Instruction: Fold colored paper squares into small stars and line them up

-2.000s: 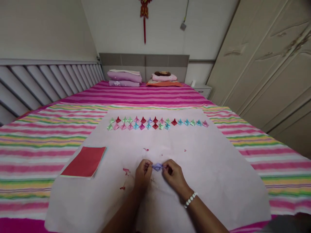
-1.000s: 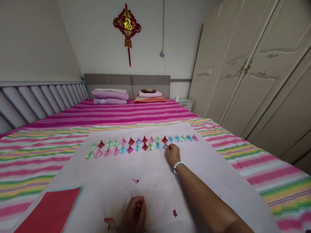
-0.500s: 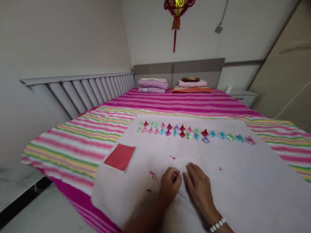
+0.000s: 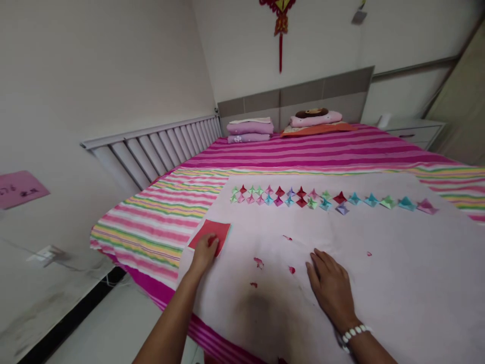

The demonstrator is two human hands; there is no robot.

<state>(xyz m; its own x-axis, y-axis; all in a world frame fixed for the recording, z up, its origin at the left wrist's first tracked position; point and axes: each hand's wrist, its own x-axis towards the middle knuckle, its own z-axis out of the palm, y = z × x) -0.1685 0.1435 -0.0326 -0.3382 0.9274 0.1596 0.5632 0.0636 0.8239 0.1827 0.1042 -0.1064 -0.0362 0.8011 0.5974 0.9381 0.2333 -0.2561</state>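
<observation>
My left hand (image 4: 205,253) rests on the stack of square red paper (image 4: 200,231) at the left of the white sheet. Its fingers are curled in against the top sheet, with the thumb close to them. My right hand (image 4: 333,283) lies flat on the white sheet, fingers stretched out, nothing in it, a white bead bracelet on its wrist. Between the hands lie small torn red paper scraps: one by the right fingertips (image 4: 291,270), a pink-red scrap (image 4: 258,263), a darker scrap (image 4: 253,285) and a scrap farther back (image 4: 288,237).
Two rows of folded paper pieces (image 4: 301,197) in several colours stand across the back of the white sheet (image 4: 364,313). Another scrap (image 4: 369,254) lies to the right. Striped bedding (image 4: 151,222) surrounds the sheet. Folded bedding (image 4: 250,129) sits by the headboard.
My left hand has moved left from beside the right hand onto the red paper stack. A red scrap now lies near where its fingers were. The view has turned left.
</observation>
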